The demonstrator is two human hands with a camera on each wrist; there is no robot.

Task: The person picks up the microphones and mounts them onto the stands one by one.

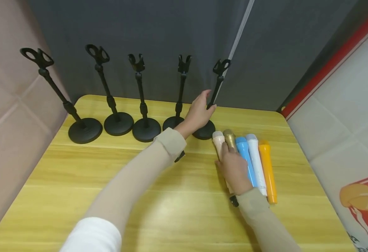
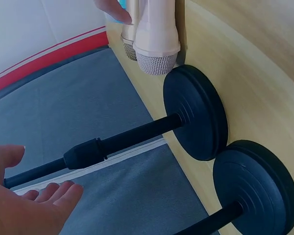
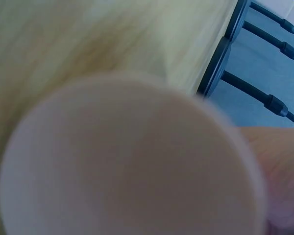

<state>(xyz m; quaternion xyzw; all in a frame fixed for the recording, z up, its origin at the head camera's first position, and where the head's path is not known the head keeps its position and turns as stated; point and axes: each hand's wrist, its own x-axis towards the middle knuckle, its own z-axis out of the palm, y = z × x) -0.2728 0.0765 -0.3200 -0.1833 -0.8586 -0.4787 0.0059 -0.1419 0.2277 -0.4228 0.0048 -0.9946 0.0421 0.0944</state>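
Note:
My left hand reaches to the rightmost black microphone stand. Its thumb and fingers are spread on either side of the pole, as the left wrist view shows, without closing on it. My right hand grips a pale pink microphone, which lies at the left end of a row, thumb on its left side. In the right wrist view the round end of that microphone fills the foreground, blurred. Beside it lie a gold microphone, a blue one, a white one and an orange one.
Several more black stands, including the leftmost stand, line the back of the wooden table. A grey cloth panel rises behind them. Pale walls flank both sides, the right one edged in red.

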